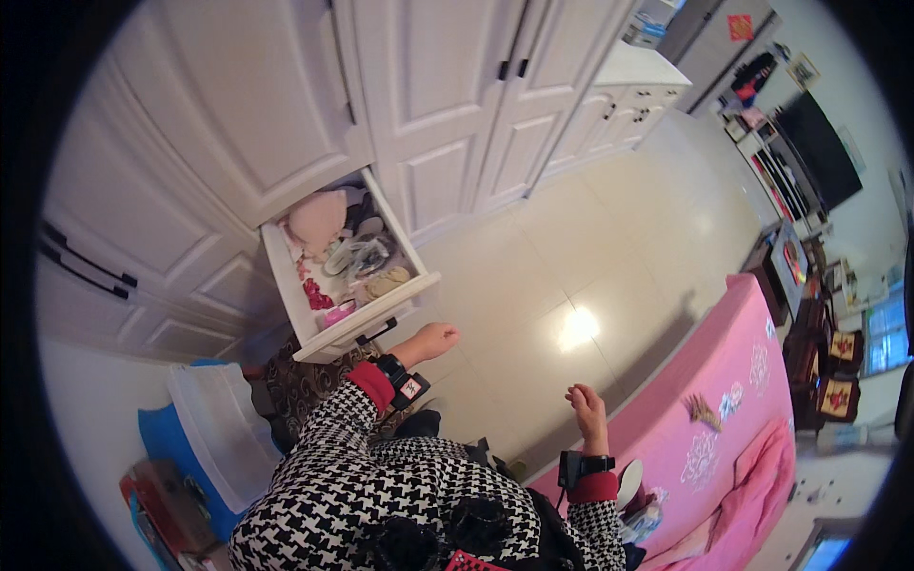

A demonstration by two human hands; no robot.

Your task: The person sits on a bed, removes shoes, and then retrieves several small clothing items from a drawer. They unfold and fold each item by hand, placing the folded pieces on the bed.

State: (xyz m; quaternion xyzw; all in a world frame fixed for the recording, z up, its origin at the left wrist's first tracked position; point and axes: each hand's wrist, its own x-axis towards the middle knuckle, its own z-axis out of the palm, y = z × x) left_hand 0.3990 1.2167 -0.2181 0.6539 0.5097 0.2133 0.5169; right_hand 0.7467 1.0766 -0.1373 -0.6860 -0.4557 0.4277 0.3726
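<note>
My left hand [431, 342] is loosely curled and holds nothing. It hovers just beyond the front of a pulled-out white drawer [371, 316], to the right of its black handle [376, 331]. Inside the drawer lie a beige padded cup [318, 220], a clear plastic bag [370, 255], a red item [315, 295], a pink item [340, 312] and a tan bundle [386, 283]. Beside the pink-covered bed [660, 378], my right hand [589, 412] is empty, its fingers slightly bent and apart. Both wrists wear black strapped devices.
White wardrobe doors [443, 93] rise behind the drawer. A patterned mat [310, 378] lies below it. Blue and white bins [214, 428] stand at left. On the bed are a brown patterned object [703, 412], a white flat oval object [630, 483] and a pink blanket [757, 478].
</note>
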